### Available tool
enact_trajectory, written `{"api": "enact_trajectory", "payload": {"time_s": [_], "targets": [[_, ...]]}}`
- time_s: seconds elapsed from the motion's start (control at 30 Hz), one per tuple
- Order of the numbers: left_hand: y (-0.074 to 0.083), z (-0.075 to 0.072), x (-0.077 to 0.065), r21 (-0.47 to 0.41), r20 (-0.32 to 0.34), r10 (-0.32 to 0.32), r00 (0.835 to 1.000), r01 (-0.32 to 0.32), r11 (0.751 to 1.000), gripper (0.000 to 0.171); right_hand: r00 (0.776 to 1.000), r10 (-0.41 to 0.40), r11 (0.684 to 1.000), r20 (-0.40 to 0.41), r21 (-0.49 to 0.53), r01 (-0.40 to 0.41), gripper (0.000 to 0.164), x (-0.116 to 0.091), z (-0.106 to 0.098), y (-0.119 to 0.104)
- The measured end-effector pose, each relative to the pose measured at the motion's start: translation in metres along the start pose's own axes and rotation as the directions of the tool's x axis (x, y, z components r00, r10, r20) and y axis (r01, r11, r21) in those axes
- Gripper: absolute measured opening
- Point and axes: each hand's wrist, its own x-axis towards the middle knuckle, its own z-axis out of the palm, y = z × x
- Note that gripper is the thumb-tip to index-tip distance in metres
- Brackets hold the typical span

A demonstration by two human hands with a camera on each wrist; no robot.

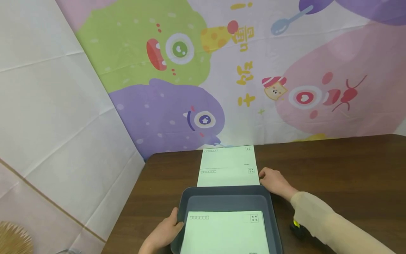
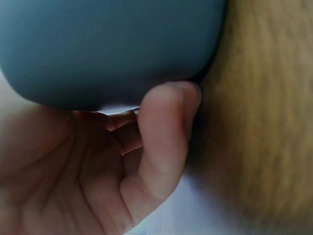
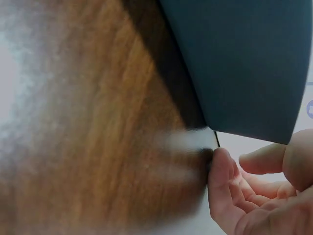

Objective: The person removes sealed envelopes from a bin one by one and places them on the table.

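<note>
A dark grey rectangular tray (image 1: 229, 204) lies in the lower middle of the head view, with a pale envelope (image 1: 225, 234) inside it. Its left wall is gripped by my left hand (image 1: 163, 231), the thumb at the rim; in the left wrist view a bent finger (image 2: 161, 132) presses near the tray's underside (image 2: 112, 54). Past the far rim lies a second envelope (image 1: 226, 177), partly hidden by the tray. My right hand (image 1: 275, 181) has curled fingers and thumb at that envelope's right edge, beside the tray's far right corner. Another envelope (image 1: 226, 157) lies behind it.
The brown wooden table (image 1: 333, 165) stretches right and ends at a printed cartoon cloth (image 1: 241, 116). White panels (image 1: 63, 116) stand at the left. A small black and yellow item (image 1: 297, 228) shows beneath the right sleeve (image 1: 320, 217). At bottom left is a fringed straw-coloured thing (image 1: 14, 238).
</note>
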Motion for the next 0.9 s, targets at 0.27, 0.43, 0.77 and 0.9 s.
{"api": "enact_trajectory", "payload": {"time_s": [0.27,0.43,0.77,0.9], "targets": [[0.000,0.000,-0.001,-0.001,-0.002,0.005,1.000,-0.005,1.000,0.068,0.991,-0.116,0.993,-0.071,0.017,0.118,0.019,-0.014,-0.003,-0.006],[0.000,0.000,0.000,0.002,-0.006,0.012,1.000,-0.012,1.000,0.068,0.945,-0.267,0.962,-0.190,0.006,0.273,0.019,-0.026,-0.001,-0.009],[-0.001,0.001,0.001,0.008,-0.013,0.013,1.000,-0.013,1.000,0.067,0.817,-0.576,0.798,-0.022,-0.234,0.556,0.020,-0.065,0.001,-0.015],[0.000,0.001,0.000,0.000,-0.007,0.017,1.000,-0.017,1.000,0.067,0.810,-0.574,0.731,0.119,-0.370,0.573,0.038,-0.075,0.003,-0.016]]}}
